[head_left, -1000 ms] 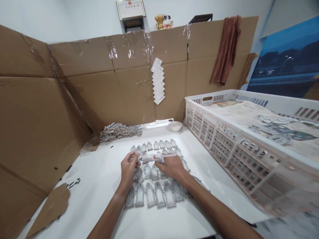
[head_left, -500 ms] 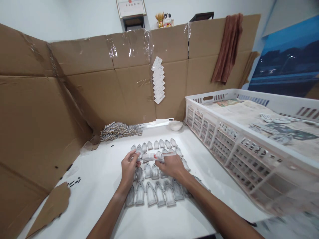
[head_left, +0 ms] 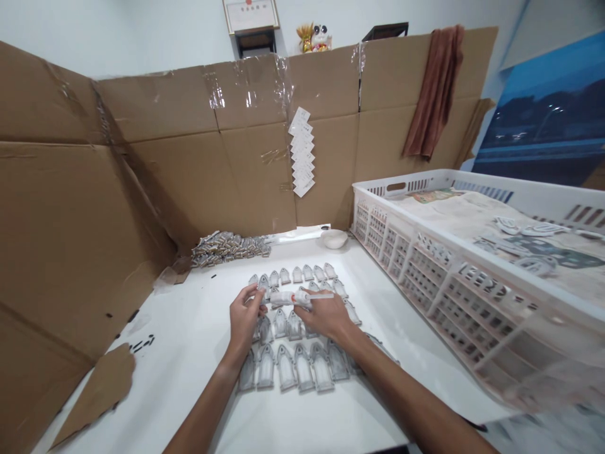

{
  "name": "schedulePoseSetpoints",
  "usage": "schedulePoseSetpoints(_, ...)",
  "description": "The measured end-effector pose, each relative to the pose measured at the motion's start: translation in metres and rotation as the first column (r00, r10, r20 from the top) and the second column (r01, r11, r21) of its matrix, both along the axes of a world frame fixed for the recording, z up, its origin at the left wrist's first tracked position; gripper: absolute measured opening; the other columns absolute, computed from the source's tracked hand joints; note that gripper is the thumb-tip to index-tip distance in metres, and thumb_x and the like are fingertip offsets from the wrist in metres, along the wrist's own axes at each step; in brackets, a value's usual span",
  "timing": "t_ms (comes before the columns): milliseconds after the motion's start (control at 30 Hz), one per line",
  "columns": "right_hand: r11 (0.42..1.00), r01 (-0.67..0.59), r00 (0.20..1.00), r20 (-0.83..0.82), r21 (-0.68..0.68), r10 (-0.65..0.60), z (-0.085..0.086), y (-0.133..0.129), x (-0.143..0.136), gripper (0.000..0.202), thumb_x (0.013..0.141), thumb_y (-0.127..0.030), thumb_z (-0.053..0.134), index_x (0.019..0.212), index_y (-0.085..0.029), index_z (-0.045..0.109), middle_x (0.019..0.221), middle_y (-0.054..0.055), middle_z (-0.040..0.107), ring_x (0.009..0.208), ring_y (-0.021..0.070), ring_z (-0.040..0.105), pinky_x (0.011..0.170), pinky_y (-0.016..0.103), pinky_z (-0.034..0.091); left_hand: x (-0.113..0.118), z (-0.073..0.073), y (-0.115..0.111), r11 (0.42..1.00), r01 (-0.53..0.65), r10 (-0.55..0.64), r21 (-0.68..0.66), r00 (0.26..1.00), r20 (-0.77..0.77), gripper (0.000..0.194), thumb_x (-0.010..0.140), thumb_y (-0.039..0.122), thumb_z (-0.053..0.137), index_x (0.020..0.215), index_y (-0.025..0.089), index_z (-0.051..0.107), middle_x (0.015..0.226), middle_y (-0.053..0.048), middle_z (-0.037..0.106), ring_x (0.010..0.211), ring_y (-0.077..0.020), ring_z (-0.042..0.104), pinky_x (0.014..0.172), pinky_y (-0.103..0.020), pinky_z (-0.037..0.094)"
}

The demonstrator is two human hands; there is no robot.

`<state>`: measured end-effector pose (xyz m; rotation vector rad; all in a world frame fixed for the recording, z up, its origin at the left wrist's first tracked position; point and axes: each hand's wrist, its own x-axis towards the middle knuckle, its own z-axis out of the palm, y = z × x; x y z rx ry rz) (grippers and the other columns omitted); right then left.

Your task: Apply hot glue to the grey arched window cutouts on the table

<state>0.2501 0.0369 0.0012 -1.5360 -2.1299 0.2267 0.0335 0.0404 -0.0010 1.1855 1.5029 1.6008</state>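
1. Presently my right hand [head_left: 326, 312] is clamped on the white tube [head_left: 286, 299], left of the crate [head_left: 428, 265], over the rows of arched pieces [head_left: 287, 369].
2. My left hand [head_left: 246, 315] curls its fingers by the tube's left end; I cannot tell whether they pinch anything.
3. A strip of white table [head_left: 378, 290] separates the rows from the crate's long lower edge.
4. Leftward beyond the crate's far corner, the metallic pile [head_left: 227, 249] borders the cardboard wall [head_left: 250, 176].

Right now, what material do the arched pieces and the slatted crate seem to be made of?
Arched pieces: grey, softly shiny, perhaps metal; the blur leaves plastic possible.
Slatted crate: likely white moulded plastic, smooth, judging by its continuous lattice walls.
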Motion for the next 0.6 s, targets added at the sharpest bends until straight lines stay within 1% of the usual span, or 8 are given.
schedulePoseSetpoints(100, 1.0, -0.013, 0.999, 0.049, 0.003, 0.013, -0.001, -0.001, 0.0, 0.029, 0.098, -0.048, 0.063, 0.111, -0.029, 0.08, 0.093, 0.004, 0.083, 0.086, 0.0231, 0.076, 0.07, 0.028, 0.043, 0.002, 0.003, -0.002, 1.0, -0.003, 0.004, 0.019, 0.999, -0.049, 0.068, 0.068, 0.063, 0.086, 0.112, 0.013, 0.075, 0.087, -0.007, 0.076, 0.053, -0.0152, 0.064, 0.05, -0.028, 0.051)
schedulePoseSetpoints(233, 1.0, -0.021, 0.994, 0.105, 0.012, 0.019, 0.0, -0.002, 0.0, 0.029, 0.1, -0.051, 0.062, 0.103, -0.029, 0.081, 0.088, 0.004, 0.083, 0.081, 0.0219, 0.076, 0.066, 0.027, 0.04, 0.001, 0.003, -0.003, 0.999, 0.027, -0.023, 0.031, 0.994, -0.11, 0.068, 0.07, 0.066, 0.085, 0.112, 0.013, 0.075, 0.087, -0.008, 0.075, 0.058, -0.0188, 0.067, 0.051, -0.029, 0.052)
schedulePoseSetpoints(333, 1.0, -0.02, 0.99, 0.141, 0.009, 0.018, 0.003, -0.003, -0.001, 0.029, 0.101, -0.048, 0.062, 0.103, -0.028, 0.082, 0.091, 0.005, 0.083, 0.083, 0.0221, 0.077, 0.064, 0.028, 0.038, -0.001, 0.002, -0.002, 0.999, 0.037, -0.033, 0.031, 0.994, -0.106, 0.067, 0.072, 0.065, 0.084, 0.113, 0.014, 0.073, 0.087, -0.007, 0.074, 0.056, -0.0186, 0.067, 0.051, -0.03, 0.052)
schedulePoseSetpoints(467, 0.999, -0.027, 0.989, 0.147, -0.019, 0.03, 0.008, -0.005, 0.001, 0.026, 0.101, -0.046, 0.063, 0.114, -0.03, 0.08, 0.1, 0.004, 0.084, 0.087, 0.0223, 0.077, 0.064, 0.028, 0.036, -0.004, -0.002, 0.003, 0.999, 0.04, -0.038, 0.031, 0.998, -0.049, 0.068, 0.07, 0.065, 0.086, 0.113, 0.015, 0.071, 0.088, -0.005, 0.072, 0.054, -0.0171, 0.066, 0.051, -0.03, 0.052)
schedulePoseSetpoints(600, 1.0, -0.013, 0.994, 0.107, -0.004, 0.013, 0.01, -0.003, 0.008, 0.031, 0.1, -0.041, 0.066, 0.129, -0.031, 0.075, 0.111, 0.003, 0.083, 0.093, 0.0225, 0.076, 0.067, 0.027, 0.037, -0.007, -0.005, 0.006, 1.0, 0.014, -0.014, -0.001, 1.0, 0.003, 0.07, 0.067, 0.065, 0.085, 0.114, 0.015, 0.069, 0.087, -0.004, 0.07, 0.057, -0.0177, 0.068, 0.053, -0.031, 0.054)
